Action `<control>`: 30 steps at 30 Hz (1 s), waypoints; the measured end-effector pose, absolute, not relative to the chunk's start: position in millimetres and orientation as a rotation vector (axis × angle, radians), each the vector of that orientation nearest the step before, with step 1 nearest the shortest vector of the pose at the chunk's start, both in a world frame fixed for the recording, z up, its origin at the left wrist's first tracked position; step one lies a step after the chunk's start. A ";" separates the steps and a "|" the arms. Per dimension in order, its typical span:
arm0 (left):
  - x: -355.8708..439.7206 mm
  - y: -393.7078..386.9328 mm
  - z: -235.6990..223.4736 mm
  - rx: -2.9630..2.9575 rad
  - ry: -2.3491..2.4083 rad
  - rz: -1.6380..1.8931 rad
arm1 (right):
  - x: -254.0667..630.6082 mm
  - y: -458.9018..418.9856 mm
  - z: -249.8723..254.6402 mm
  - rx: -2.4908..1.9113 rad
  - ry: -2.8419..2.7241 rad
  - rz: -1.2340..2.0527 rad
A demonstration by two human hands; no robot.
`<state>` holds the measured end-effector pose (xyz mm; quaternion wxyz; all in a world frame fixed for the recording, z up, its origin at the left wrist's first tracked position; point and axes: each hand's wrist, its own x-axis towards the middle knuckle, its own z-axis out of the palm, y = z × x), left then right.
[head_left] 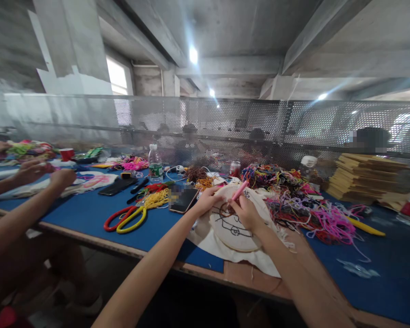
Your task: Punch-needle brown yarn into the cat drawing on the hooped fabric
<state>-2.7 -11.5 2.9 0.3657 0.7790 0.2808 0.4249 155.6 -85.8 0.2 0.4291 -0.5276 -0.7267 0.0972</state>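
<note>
White cloth stretched in a round embroidery hoop [237, 248] lies tilted at the table's front edge, its loose cloth hanging around it. Dark outlines and some brown yarn show on the cloth. With its fingers closed on the hoop's upper left rim, my left hand [208, 200] steadies it. My right hand [246, 213] grips a pink pen-shaped punch needle [239, 190] over the cloth; its tip is hidden by the fingers. Left of the hoop lie a dark phone [183, 200] and red-and-yellow-handled scissors [131, 218], beside yellow yarn [157, 199].
Tangled coloured yarn [331, 223] is heaped behind and right of the hoop, near a yellow pen-shaped tool [367, 226]. A water bottle [155, 164], a drink can [235, 169] and stacked yellow envelopes [355, 177] stand farther back. A co-worker's arms [30, 196] reach in at left.
</note>
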 end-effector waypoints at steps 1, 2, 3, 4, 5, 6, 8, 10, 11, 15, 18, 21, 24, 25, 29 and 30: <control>-2.7 -11.4 3.0 2.005 0.720 1.093 | 155.6 -86.0 0.4 -1.316 -1.811 0.243; -2.7 -11.5 3.1 2.008 0.720 1.096 | 155.7 -86.2 0.6 -1.314 -1.810 0.247; -2.7 -11.7 3.4 2.011 0.722 1.097 | 155.7 -86.5 0.7 -1.312 -1.809 0.252; -2.7 -11.9 3.7 2.014 0.726 1.097 | 155.8 -86.8 0.9 -1.310 -1.809 0.257; -2.7 -12.2 4.0 2.016 0.734 1.093 | 155.9 -87.1 1.0 -1.308 -1.810 0.259; -2.7 -12.5 4.3 2.016 0.743 1.088 | 156.0 -87.3 1.0 -1.305 -1.810 0.259; -2.7 -12.9 4.5 2.012 0.750 1.086 | 156.3 -87.2 0.8 -1.301 -1.807 0.255; -2.7 -12.8 4.0 2.005 0.741 1.099 | 156.6 -86.6 0.2 -1.303 -1.806 0.247; -2.7 -12.5 3.5 2.002 0.736 1.103 | 156.6 -86.1 -0.1 -1.305 -1.809 0.243; -2.8 -10.9 1.3 1.982 0.734 1.108 | 156.2 -85.9 -0.4 -1.313 -1.845 0.211; -3.2 -9.5 0.2 1.990 0.695 1.101 | 155.4 -87.9 0.6 -1.297 -1.902 0.184; -3.9 -7.9 -1.1 2.006 0.650 1.103 | 154.4 -89.7 1.3 -1.253 -1.938 0.204; -4.2 -7.2 -2.4 2.006 0.649 1.106 | 153.1 -89.5 1.3 -1.215 -1.910 0.260; -4.2 -7.5 -2.6 2.004 0.655 1.109 | 152.5 -89.1 1.0 -1.203 -1.890 0.271; -3.9 -11.2 -0.7 1.999 0.675 1.106 | 149.6 -87.9 -1.1 -1.163 -1.908 0.215; -3.8 -12.2 0.2 1.999 0.680 1.096 | 149.0 -87.9 -1.8 -1.150 -1.943 0.184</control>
